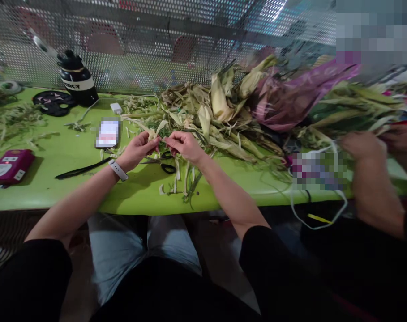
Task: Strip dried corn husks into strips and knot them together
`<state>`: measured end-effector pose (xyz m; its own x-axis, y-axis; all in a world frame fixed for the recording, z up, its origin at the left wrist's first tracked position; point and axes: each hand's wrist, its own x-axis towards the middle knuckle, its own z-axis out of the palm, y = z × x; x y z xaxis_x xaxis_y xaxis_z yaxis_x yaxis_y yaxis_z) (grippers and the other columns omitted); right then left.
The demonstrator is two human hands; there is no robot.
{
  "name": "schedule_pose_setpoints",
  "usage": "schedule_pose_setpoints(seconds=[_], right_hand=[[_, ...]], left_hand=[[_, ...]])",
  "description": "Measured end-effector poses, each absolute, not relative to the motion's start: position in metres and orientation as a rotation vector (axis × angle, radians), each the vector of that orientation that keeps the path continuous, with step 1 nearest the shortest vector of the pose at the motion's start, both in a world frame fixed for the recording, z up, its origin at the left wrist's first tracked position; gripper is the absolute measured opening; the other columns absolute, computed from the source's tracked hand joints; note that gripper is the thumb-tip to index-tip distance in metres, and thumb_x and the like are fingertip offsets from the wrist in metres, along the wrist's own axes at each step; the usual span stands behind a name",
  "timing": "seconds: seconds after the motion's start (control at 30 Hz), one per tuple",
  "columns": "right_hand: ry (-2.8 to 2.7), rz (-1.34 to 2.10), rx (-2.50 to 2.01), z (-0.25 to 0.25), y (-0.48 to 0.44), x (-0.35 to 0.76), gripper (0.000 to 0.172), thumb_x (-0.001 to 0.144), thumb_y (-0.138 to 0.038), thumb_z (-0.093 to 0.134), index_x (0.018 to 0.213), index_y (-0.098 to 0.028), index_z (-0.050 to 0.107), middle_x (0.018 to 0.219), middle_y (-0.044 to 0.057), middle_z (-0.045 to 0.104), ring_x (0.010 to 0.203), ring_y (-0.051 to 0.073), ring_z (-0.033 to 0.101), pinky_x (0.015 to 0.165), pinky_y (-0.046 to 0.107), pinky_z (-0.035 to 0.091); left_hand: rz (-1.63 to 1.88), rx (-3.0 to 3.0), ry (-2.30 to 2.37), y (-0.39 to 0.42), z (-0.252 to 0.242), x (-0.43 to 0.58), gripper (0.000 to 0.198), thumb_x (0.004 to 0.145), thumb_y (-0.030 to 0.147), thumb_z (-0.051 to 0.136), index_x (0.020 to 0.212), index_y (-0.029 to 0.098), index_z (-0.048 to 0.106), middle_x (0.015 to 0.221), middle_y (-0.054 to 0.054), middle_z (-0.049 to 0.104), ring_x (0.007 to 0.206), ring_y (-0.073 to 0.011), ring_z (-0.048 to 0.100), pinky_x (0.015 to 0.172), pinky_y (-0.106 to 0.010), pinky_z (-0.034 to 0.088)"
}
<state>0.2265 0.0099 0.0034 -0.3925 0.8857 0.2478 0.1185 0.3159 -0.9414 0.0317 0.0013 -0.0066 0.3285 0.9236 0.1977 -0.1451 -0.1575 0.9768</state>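
Note:
In the head view both of my hands meet low over the green table. My left hand [143,147] is closed in a pinch, with a pale corn husk piece [152,133] sticking up from its fingers. My right hand [185,144] is also pinched, its fingertips almost touching the left ones; what lies between them is too small to make out. Black-handled scissors [168,168] lie just below the hands. Several cut husk strips [177,172] are scattered beside them. A large heap of dried corn husks [220,100] begins right behind my right hand.
A phone [108,133], a black strap [84,170], a purple power socket [11,166] and a dark bottle [76,79] stand or lie to the left. A pink plastic bag [287,98] rests behind the husks. A co-worker's hands [366,145] work at the right.

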Motion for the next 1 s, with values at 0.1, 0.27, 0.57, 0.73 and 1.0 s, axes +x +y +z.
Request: schedule_pose_setpoints(seconds=[0.1, 0.27, 0.57, 0.73, 1.0], right_hand=[[-1.759, 1.131, -0.93, -0.002, 0.015, 0.228, 0.044, 0.078, -0.061, 0.068, 0.067, -0.019, 0.057, 0.053, -0.003, 0.053, 0.049, 0.01, 0.049, 0.049, 0.025, 0.041], [-1.809, 0.684, -0.992, -0.003, 0.02, 0.235, 0.034, 0.085, -0.052, 0.061, 0.074, -0.02, 0.061, 0.071, 0.002, 0.061, 0.07, 0.016, 0.058, 0.071, 0.035, 0.051], [-2.11, -0.091, -0.808, -0.009, 0.015, 0.23, 0.031, 0.091, -0.047, 0.053, 0.107, -0.022, 0.063, 0.113, 0.009, 0.066, 0.12, 0.028, 0.054, 0.113, 0.051, 0.031], [-2.121, -0.16, -0.909, -0.019, 0.015, 0.224, 0.037, 0.094, -0.053, 0.049, 0.109, -0.022, 0.061, 0.112, 0.012, 0.067, 0.117, 0.027, 0.057, 0.116, 0.052, 0.026], [-2.213, -0.157, -0.932, -0.02, 0.015, 0.219, 0.036, 0.1, -0.048, 0.039, 0.097, -0.022, 0.063, 0.092, 0.007, 0.069, 0.091, 0.021, 0.061, 0.108, 0.046, 0.034]], left_hand=[[1.124, 1.393, 0.788, 0.005, -0.008, 0.029, 0.038, 0.081, 0.041, 0.073, 0.072, 0.018, 0.044, 0.062, 0.002, 0.059, 0.047, -0.0038, 0.04, 0.045, -0.019, 0.028], [1.027, 1.475, 0.8, 0.002, -0.002, 0.027, 0.023, 0.084, 0.033, 0.069, 0.083, 0.014, 0.056, 0.065, 0.001, 0.058, 0.052, -0.0054, 0.043, 0.049, -0.02, 0.031], [0.916, 1.409, 0.802, -0.006, -0.002, 0.029, 0.041, 0.087, 0.022, 0.048, 0.127, 0.017, 0.042, 0.075, -0.002, 0.064, 0.059, -0.0111, 0.05, 0.057, -0.024, 0.037], [0.959, 1.411, 0.813, -0.006, -0.003, 0.031, 0.05, 0.086, 0.022, 0.046, 0.135, 0.015, 0.038, 0.067, 0.002, 0.056, 0.058, -0.0119, 0.05, 0.057, -0.025, 0.037], [0.914, 1.593, 0.822, -0.009, 0.001, 0.03, 0.052, 0.086, 0.019, 0.038, 0.137, 0.009, 0.04, 0.077, -0.004, 0.065, 0.064, -0.0135, 0.053, 0.06, -0.027, 0.039]])
